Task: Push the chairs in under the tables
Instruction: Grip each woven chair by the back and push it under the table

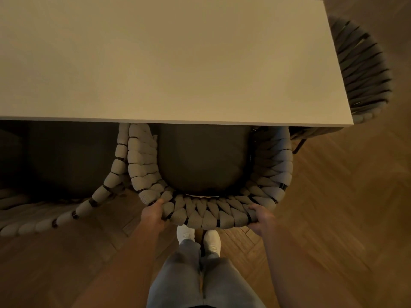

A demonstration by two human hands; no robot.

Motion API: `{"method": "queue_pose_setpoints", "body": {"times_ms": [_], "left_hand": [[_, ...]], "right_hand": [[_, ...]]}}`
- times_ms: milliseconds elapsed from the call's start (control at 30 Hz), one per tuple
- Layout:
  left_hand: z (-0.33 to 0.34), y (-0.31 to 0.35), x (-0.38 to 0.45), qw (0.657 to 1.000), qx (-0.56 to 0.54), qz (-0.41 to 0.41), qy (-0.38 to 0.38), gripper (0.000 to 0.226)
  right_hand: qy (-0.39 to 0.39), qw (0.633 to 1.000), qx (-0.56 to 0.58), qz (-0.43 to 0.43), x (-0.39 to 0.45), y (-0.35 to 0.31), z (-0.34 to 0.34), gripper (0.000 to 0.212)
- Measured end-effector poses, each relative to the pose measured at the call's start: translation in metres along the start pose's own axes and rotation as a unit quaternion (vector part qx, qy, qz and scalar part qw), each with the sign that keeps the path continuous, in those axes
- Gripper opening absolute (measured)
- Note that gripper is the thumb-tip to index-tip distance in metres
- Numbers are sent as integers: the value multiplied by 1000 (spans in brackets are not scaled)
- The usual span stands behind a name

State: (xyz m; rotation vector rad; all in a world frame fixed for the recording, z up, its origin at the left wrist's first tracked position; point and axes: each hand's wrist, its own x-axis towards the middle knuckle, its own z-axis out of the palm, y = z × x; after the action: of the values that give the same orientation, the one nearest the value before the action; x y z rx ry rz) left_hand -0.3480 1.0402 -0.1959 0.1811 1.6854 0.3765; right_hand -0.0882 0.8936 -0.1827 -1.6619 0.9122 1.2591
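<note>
A chair (206, 215) with a curved back of thick woven rope and a dark seat cushion (201, 158) stands straight below me, its front half under the white table (169, 63). My left hand (153, 215) grips the left part of the curved backrest. My right hand (260, 217) grips the right part of it. Both hands have fingers curled over the rope rim. The chair's front and legs are hidden beneath the tabletop.
A second rope chair (66, 210) stands close on the left, its back touching or nearly touching mine. A third chair (364, 70) sits at the table's right end. My feet in white shoes (198, 237) stand on herringbone wood floor (333, 218).
</note>
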Motion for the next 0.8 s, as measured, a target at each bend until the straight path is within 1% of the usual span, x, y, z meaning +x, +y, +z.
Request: {"method": "queue_pose_setpoints", "body": {"times_ms": [67, 100, 133, 167, 233, 267, 333, 367, 400, 433, 467, 500, 533, 567, 600, 633, 667, 700, 733, 767, 800], "left_hand": [[-5, -3, 3, 997, 76, 23, 18, 45], [-9, -3, 3, 990, 133, 39, 24, 39], [-11, -3, 2, 974, 215, 59, 34, 33], [-14, -2, 0, 950, 299, 80, 40, 35], [-19, 2, -3, 892, 434, 119, 46, 42], [-21, 6, -6, 865, 482, 131, 43, 43], [-25, 12, -8, 816, 557, 146, 43, 46], [-27, 16, -11, 794, 587, 151, 44, 48], [-27, 20, -15, 774, 612, 157, 47, 48], [-26, 25, -22, 744, 644, 173, 50, 47], [-25, 30, -29, 705, 681, 191, 50, 42], [-24, 36, -36, 658, 722, 212, 42, 33], [-21, 42, -42, 608, 758, 234, 30, 30], [-19, 47, -49, 564, 784, 259, 20, 34], [-16, 53, -53, 546, 786, 289, 17, 34], [-15, 57, -55, 554, 774, 307, 17, 32], [-14, 61, -57, 552, 769, 321, 22, 30], [-14, 68, -62, 588, 739, 327, 28, 27], [-14, 74, -67, 641, 690, 334, 32, 26], [-15, 80, -73, 697, 632, 337, 30, 28], [-15, 85, -77, 732, 588, 343, 24, 28]], "right_hand": [[12, 1000, -27, 6, -1, -2, 0, 27], [14, 999, -45, 12, -1, -2, 0, 35], [23, 997, -66, 13, 0, -2, -1, 47], [36, 996, -86, 10, -4, -3, 0, 55], [48, 993, -112, 2, -11, -5, 1, 50], [54, 991, -126, -10, -11, -6, 0, 43], [74, 979, -190, -25, -3, -7, -4, 31], [72, 967, -241, -40, -6, -8, -3, 34], [77, 946, -311, -58, -8, -8, -3, 37], [75, 900, -423, -74, -21, -11, 0, 38], [72, 864, -483, -121, -31, -16, 1, 38], [80, 826, -543, -132, -40, -21, 5, 38], [80, 820, -544, -160, -52, -25, 11, 37], [82, 777, -595, -192, -60, -31, 20, 37], [101, 738, -627, -230, -64, -34, 28, 35], [120, 712, -642, -258, -67, -39, 39, 34], [114, 685, -658, -291, -75, -44, 52, 31], [99, 654, -680, -317, -90, -49, 67, 30], [78, 628, -693, -346, -101, -51, 81, 31], [58, 590, -713, -374, -113, -55, 95, 32], [31, 551, -730, -403, -126, -57, 110, 32]]}}
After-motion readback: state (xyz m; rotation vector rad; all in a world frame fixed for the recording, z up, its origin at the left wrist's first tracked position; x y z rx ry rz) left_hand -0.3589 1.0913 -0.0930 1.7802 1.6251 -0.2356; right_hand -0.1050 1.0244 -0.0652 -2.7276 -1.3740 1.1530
